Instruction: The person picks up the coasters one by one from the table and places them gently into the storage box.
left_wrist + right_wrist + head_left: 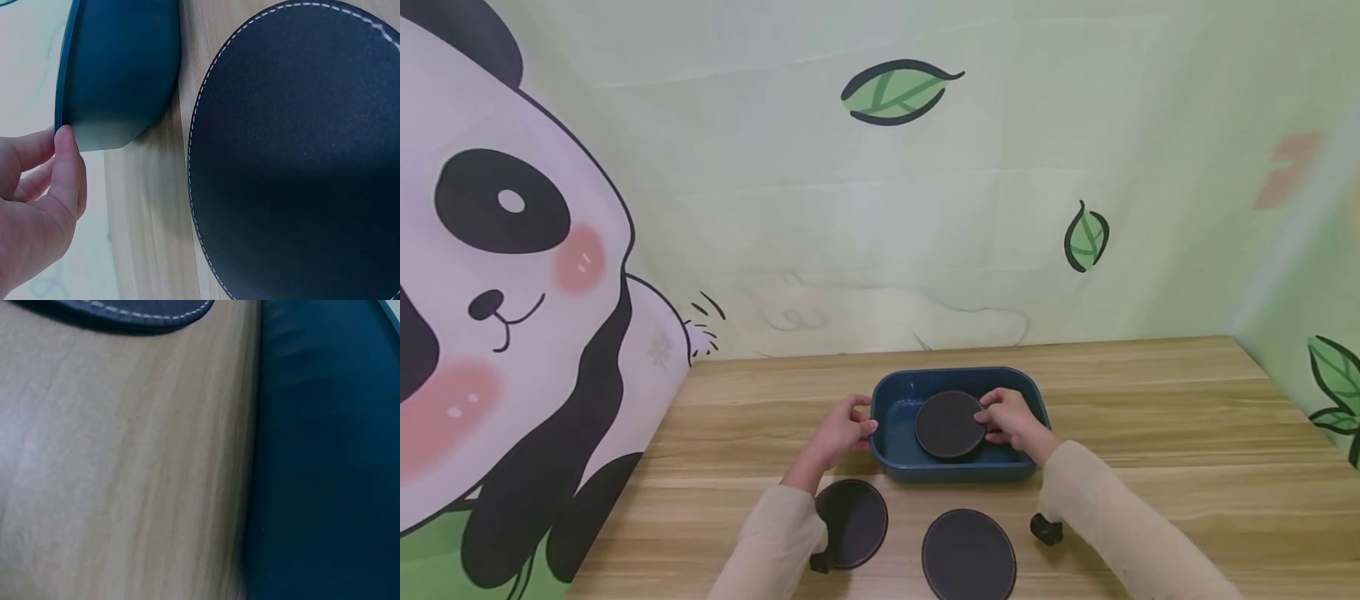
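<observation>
A blue rectangular bin stands on the wooden table. My left hand pinches its left rim; in the left wrist view the thumb presses the outside of the bin wall. My right hand reaches over the bin's right side and holds a round black coaster by its right edge, inside the bin. Whether another coaster lies beneath it is hidden. In the right wrist view the bin's outer wall shows, but the hand does not.
Two more round black coasters with white stitching lie in front of the bin: one at the left, partly behind the left sleeve, another in the middle. The wooden table meets a printed cloth backdrop behind and at both sides.
</observation>
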Available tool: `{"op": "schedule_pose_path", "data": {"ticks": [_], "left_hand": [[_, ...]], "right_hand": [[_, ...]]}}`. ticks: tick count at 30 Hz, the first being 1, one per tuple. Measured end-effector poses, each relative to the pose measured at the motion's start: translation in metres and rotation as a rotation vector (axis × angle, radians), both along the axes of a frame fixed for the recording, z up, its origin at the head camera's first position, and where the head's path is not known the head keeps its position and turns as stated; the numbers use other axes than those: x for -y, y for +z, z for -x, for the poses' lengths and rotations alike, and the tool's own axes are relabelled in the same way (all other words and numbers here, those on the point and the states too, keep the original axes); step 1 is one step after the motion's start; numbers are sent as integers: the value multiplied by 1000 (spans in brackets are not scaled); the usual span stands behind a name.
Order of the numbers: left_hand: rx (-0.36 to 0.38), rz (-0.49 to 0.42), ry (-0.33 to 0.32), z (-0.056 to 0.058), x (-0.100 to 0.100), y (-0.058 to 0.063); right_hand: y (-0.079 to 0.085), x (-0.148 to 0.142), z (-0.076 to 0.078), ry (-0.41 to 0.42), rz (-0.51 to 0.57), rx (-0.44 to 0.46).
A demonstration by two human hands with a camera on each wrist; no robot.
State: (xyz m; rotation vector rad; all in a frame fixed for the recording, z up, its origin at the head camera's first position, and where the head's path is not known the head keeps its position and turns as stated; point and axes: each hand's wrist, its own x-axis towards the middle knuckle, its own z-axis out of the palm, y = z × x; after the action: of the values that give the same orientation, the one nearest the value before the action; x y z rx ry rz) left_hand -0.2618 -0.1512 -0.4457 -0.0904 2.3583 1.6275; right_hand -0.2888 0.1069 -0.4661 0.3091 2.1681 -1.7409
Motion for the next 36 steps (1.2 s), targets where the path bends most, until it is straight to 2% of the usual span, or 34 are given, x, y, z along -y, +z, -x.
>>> {"op": "schedule_pose_path", "data": {"ticks": [8,18,25,27,31,36], "left_hand": [[-1,-4,-1,-2,-2,0],[-17,-14,-6,-1,-3,-1],[-15,-12,-14,-4,-2,4],[-16,-9,-13,-3,-1,2],[-19,-7,-11,-2,-1,2],[-19,-5,-8,-3,-1,2]], "right_hand": [[0,0,-2,-27,-165,-21],[4,-2,-8,-30,-215,-59],[13,-3,-9,20,-264,-96],[17,-3,-10,38,-272,-103],[26,-4,-15,93,-286,-118],[40,-4,-25,180,-298,-183]]}}
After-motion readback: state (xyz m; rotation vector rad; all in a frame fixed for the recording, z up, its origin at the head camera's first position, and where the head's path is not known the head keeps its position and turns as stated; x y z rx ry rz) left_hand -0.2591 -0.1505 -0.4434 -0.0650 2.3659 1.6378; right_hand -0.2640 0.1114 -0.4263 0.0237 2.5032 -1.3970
